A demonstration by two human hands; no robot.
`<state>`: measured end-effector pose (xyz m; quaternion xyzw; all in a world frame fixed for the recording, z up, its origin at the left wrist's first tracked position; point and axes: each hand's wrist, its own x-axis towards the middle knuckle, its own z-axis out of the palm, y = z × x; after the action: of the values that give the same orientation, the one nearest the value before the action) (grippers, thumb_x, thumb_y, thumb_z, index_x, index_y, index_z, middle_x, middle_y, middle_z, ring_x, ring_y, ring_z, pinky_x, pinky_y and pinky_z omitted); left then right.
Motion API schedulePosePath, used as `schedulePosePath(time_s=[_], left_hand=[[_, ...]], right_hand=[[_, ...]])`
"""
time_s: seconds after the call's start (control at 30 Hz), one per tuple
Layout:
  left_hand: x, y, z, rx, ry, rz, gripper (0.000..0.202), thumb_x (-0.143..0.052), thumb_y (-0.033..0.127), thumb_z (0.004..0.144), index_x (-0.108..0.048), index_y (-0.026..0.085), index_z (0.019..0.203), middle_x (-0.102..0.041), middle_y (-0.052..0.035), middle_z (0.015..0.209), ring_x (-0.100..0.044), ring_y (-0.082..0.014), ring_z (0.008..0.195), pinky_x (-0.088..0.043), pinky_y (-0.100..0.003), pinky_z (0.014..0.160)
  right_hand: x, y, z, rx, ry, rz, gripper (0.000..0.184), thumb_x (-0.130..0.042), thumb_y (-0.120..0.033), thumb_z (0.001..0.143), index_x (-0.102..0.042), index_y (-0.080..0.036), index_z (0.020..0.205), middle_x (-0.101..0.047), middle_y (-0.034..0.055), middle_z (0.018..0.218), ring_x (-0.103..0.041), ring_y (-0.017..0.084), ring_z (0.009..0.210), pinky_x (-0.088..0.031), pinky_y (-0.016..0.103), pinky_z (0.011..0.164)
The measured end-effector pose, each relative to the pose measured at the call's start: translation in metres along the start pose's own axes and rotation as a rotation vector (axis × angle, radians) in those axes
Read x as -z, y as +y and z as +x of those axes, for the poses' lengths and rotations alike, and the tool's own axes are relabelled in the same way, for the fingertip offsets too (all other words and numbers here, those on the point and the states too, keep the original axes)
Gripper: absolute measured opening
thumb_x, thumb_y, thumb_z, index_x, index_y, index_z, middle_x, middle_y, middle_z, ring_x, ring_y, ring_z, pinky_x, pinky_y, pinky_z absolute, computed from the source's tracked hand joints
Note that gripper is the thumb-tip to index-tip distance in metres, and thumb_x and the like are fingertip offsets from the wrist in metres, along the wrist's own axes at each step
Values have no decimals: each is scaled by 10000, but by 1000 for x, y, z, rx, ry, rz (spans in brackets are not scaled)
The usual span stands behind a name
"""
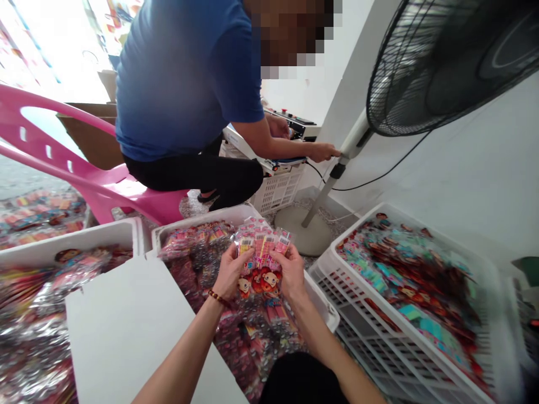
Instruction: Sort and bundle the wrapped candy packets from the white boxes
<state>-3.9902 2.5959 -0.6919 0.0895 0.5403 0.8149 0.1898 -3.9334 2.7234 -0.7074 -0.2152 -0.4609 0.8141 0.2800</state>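
Note:
Between my two hands is a bunch of small printed packets (264,261) in clear wrap, fanned out, with barcodes along the top and a red-haired cartoon figure below. My left hand (229,272), a beaded bracelet (219,298) at its wrist, grips the bunch's left side with the thumb on top. On the right side, my right hand (292,269) pinches it the same way. Fingers behind the packets are hidden. Under my hands stands a white crate (326,306) filled with similar shiny packets (193,264).
A white board (138,331) lies at left over crate edges. More packets fill the left crate (105,233) and the right basket (362,303). A person in a blue shirt (181,84) sits on a pink chair (84,174), one hand on the standing fan's pole (332,177).

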Motion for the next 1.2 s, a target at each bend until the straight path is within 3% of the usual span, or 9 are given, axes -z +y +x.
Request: schedulePosePath(time_s=[0.3, 0.43, 0.53, 0.8, 1.0, 1.2], left_hand=[[2, 4, 2, 10, 40, 26, 424, -872, 338, 612, -673, 171, 946, -738, -6, 893, -654, -141, 738, -516, -260, 742], [5, 3, 3, 22, 11, 18, 423, -843, 394, 652, -700, 157, 971, -742, -29, 882, -658, -150, 729, -517, -263, 728], [7, 0, 3, 6, -14, 25, 407, -832, 401, 673, -710, 154, 972, -742, -33, 884, -650, -142, 725, -513, -246, 706], [10, -1, 5, 68, 55, -89, 353, -843, 389, 668, -710, 141, 881, -729, -19, 811, -642, -118, 668, -520, -224, 660], [13, -5, 5, 101, 34, -41, 374, -845, 390, 665, -712, 128, 896, -728, -26, 784, -646, -126, 635, -524, -224, 612], [10, -5, 4, 42, 34, -13, 412, -855, 375, 654, -708, 138, 958, -742, -28, 849, -662, -133, 669, -539, -242, 658]], right_hand=[[3, 8, 0, 1, -47, 63, 345, -780, -287, 637, -601, -217, 923, -712, -13, 932, -665, 165, 837, -531, 326, 852], [2, 4, 0, -25, -94, 28, 359, -800, -273, 618, -603, -224, 914, -708, -29, 866, -663, 164, 790, -541, 308, 787], [2, 2, -1, -51, -151, -9, 385, -797, -263, 608, -626, -224, 951, -728, -3, 940, -676, 191, 833, -550, 324, 785], [15, 9, 3, -17, -102, 58, 402, -759, -286, 668, -638, -224, 1046, -727, 19, 1055, -678, 202, 936, -545, 352, 857], [14, -4, 3, -91, -78, 102, 395, -828, -258, 579, -642, -223, 925, -725, -11, 886, -666, 165, 755, -559, 322, 765], [13, -3, 2, -90, -155, 104, 395, -815, -251, 615, -674, -224, 982, -741, 10, 994, -684, 181, 843, -551, 333, 834]])
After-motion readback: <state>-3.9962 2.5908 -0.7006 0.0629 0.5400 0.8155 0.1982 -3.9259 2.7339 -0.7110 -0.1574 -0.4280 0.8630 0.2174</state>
